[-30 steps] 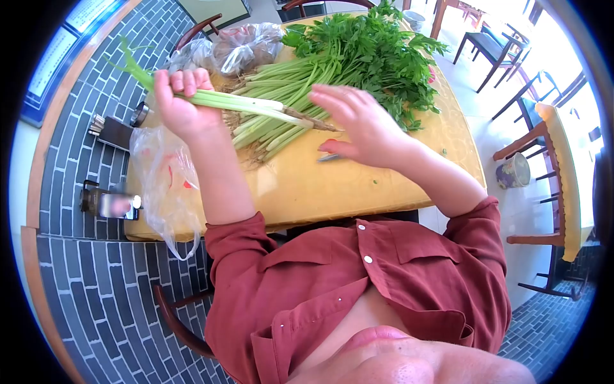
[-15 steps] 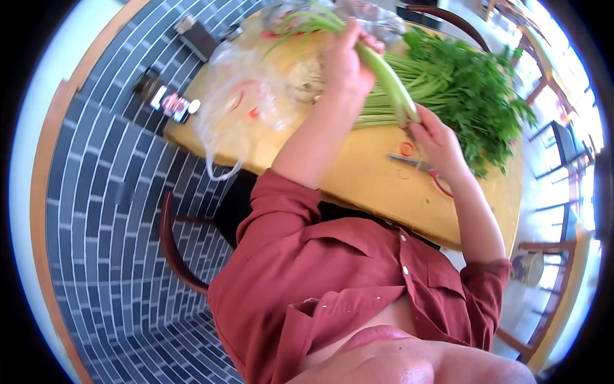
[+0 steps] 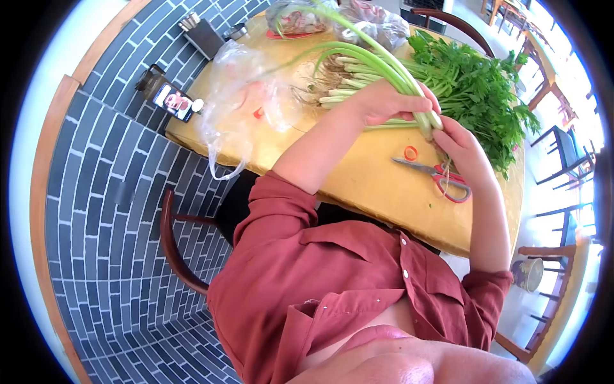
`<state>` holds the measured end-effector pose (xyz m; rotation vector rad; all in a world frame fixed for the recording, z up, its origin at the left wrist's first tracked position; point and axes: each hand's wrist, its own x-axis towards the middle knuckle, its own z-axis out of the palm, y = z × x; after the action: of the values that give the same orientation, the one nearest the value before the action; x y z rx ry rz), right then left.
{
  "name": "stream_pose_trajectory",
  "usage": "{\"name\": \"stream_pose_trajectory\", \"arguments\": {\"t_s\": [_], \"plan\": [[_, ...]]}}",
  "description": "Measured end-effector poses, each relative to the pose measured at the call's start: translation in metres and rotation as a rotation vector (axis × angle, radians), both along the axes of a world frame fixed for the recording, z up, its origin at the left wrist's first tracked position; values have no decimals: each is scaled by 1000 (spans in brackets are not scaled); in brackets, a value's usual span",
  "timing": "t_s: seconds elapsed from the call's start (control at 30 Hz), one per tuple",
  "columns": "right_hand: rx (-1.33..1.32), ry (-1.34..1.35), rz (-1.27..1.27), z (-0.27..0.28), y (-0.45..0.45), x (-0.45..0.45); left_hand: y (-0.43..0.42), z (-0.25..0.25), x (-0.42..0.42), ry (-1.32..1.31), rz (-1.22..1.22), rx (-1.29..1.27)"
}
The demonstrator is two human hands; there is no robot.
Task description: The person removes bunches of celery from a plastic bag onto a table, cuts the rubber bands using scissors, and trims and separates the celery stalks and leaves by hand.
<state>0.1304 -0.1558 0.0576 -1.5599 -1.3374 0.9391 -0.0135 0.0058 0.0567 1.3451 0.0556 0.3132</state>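
My left hand is closed round a small bunch of scallions, whose long green leaves arch up and to the left. At their pale lower ends, my right hand pinches the base, where thin roots dangle. Just below that hand lie red-handled scissors, with the blades pointing left. An orange ring rests beside the blades. Behind my hands spreads a big heap of leafy celery, its pale stalk ends and brown roots towards the left.
On the yellow table, a clear plastic bag lies at the left. Filled plastic bags sit at the far edge. A phone and a dark utensil holder stand by the brick wall. A chair is at my left.
My left hand has slid down towards the right along the scallions and is now close to my right hand. My right hand has shifted slightly right and down. The leaves now arch freely.
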Motion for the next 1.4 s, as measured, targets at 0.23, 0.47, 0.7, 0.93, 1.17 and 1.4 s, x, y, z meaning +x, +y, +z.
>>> {"name": "stream_pose_trajectory", "arguments": {"t_s": [0.23, 0.47, 0.7, 0.93, 1.17, 1.4], "plan": [[42, -803, 14, -32, -59, 47, 23, -17, -4, -45, 245, -100], [111, -1131, 71, -57, -63, 27, 20, -37, 5, -36, 245, -238], [-17, -1050, 110, -26, -56, 2, 24, -45, -1, -48, 368, -219], [88, -598, 96, -37, -70, 27, 27, -42, -5, -72, 370, -215], [185, -574, -39, -47, -76, 47, 24, -43, -3, -63, 369, -216], [155, -48, -96, -66, -74, 66, 27, -47, -1, -54, 381, -212]]}}
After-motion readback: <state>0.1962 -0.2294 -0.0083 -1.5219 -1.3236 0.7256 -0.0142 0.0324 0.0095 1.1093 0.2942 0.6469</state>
